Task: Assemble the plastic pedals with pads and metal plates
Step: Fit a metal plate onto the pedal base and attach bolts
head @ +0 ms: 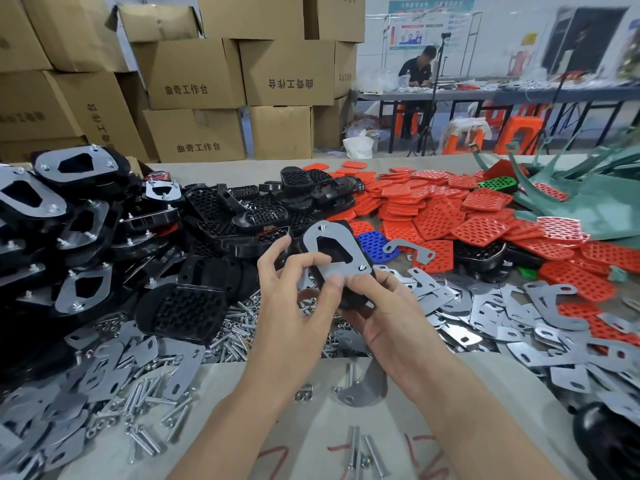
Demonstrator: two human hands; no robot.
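I hold a black plastic pedal [349, 292] above the table's middle, underside up, with a grey metal plate [337, 251] lying on it. A screw end pokes through the plate near its right corner. My right hand [384, 306] grips the pedal from below, thumb on the plate's lower edge. My left hand [294, 289] has its thumb and fingers curled at the plate's left edge, pinching there. Loose screws [239, 327] lie in a heap under my hands. Red pads [450, 216] cover the right side, loose metal plates [519, 313] the near right.
Assembled black pedals with plates [69, 209] are piled at the left, bare black pedals [249, 209] behind my hands. More plates and screws [114, 375] lie at the near left. Green plastic sheets [581, 188] sit far right. Cardboard boxes [194, 74] stand behind; a person sits at a far table [419, 74].
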